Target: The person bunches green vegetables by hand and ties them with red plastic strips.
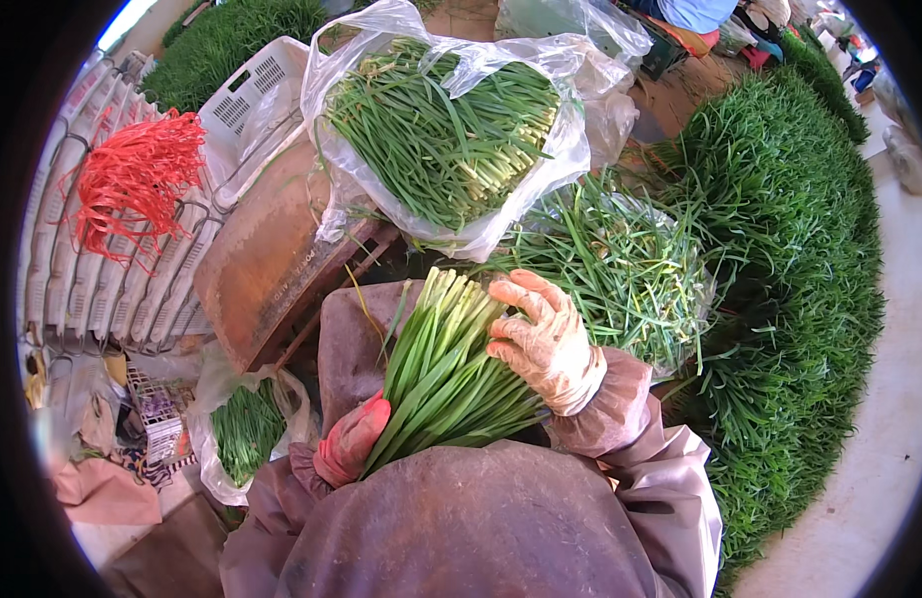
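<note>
A thick bunch of garlic chives (450, 374) lies across my lap, its pale cut stems pointing up and away from me. My left hand (352, 439), in a red glove, is closed around the leafy lower left side of the bunch. On the upper right side rests my right hand (543, 336), in a whitish, stained glove with its fingers curled and a little apart. It touches the bunch; whether it grips any stems I cannot tell. Beyond, an opened clear plastic bag (573, 149) holds stacked green chives (431, 134) with pale ends facing right.
Loose chives and trimmings (633, 276) lie right of my lap, beside a long heap of chives (797, 299). Red plastic ties (139, 183) hang over stacked white crates (102, 276) at left. A rusty metal bin (263, 254) and a smaller bag of greens (248, 430) are nearby.
</note>
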Demonstrator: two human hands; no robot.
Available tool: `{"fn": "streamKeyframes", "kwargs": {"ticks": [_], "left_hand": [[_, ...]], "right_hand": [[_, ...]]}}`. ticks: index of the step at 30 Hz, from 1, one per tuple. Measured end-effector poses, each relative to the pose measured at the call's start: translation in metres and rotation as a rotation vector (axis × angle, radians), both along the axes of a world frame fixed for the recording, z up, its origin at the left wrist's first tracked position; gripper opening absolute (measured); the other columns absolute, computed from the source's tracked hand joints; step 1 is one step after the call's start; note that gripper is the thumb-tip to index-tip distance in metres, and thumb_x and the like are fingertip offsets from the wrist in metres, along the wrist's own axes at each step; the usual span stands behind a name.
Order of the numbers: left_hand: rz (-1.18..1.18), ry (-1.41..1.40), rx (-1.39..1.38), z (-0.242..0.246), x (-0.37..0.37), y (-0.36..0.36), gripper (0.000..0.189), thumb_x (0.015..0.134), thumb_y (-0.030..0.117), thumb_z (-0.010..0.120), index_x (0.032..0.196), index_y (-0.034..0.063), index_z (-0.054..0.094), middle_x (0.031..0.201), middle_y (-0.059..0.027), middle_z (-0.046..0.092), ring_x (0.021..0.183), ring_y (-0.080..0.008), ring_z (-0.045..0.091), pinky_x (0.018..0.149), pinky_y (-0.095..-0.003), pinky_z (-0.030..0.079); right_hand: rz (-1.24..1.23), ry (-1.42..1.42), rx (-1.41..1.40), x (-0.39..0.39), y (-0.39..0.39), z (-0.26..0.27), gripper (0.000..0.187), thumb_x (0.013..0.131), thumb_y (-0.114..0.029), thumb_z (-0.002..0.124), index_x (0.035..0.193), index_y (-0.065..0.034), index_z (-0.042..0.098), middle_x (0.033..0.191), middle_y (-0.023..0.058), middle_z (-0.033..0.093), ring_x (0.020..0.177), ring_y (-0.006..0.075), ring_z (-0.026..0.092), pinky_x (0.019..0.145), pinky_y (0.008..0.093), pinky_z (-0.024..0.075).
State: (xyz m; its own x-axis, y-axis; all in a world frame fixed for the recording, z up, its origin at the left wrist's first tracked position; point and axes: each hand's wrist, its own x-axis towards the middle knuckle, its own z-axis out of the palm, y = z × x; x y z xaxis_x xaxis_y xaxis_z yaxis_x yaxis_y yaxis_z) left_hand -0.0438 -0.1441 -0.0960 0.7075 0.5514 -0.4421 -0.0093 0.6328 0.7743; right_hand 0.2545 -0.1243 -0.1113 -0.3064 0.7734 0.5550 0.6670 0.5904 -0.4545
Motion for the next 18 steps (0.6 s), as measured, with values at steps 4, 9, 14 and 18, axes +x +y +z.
{"fn": "streamKeyframes", "kwargs": {"ticks": [4,9,14,18], "left_hand": [[0.119,0.093,-0.084,0.010,0.009,-0.008,0.041,0.100,0.029,0.040,0.132,0.0036,0.046,0.123,-0.0026,0.055,0.112,-0.0121,0.050,0.098,-0.0271,0.038],[0.041,0.297,0.302,-0.017,-0.008,-0.016,0.039,0.101,0.029,0.040,0.129,0.0030,0.049,0.119,-0.0012,0.057,0.109,-0.0115,0.050,0.095,-0.0253,0.039],[0.049,0.268,0.100,-0.006,0.002,-0.010,0.043,0.099,0.025,0.042,0.135,0.0020,0.042,0.129,-0.0035,0.050,0.116,-0.0126,0.045,0.100,-0.0268,0.034],[-0.004,-0.028,0.061,-0.012,0.008,-0.010,0.054,0.094,0.020,0.051,0.142,0.0025,0.032,0.137,-0.0040,0.044,0.123,-0.0150,0.041,0.105,-0.0307,0.030]], "right_hand": [[-0.045,0.020,-0.081,-0.011,0.003,0.030,0.058,0.048,-0.022,0.081,0.102,-0.0129,0.064,0.119,0.0100,0.056,0.115,0.0358,0.048,0.092,0.0467,0.0425],[0.151,-0.144,-0.145,-0.026,0.020,-0.001,0.027,0.067,-0.025,0.069,0.091,-0.0123,0.064,0.108,0.0033,0.061,0.107,0.0285,0.054,0.093,0.0432,0.0405],[-0.093,0.120,-0.017,-0.012,0.015,-0.003,0.017,0.074,-0.010,0.066,0.090,-0.0084,0.061,0.095,0.0068,0.063,0.087,0.0267,0.060,0.081,0.0388,0.0475],[-0.336,0.891,-0.345,0.024,0.010,-0.012,0.014,0.092,-0.015,0.058,0.098,-0.0025,0.058,0.094,0.0068,0.061,0.080,0.0152,0.061,0.075,0.0310,0.0492]]}}
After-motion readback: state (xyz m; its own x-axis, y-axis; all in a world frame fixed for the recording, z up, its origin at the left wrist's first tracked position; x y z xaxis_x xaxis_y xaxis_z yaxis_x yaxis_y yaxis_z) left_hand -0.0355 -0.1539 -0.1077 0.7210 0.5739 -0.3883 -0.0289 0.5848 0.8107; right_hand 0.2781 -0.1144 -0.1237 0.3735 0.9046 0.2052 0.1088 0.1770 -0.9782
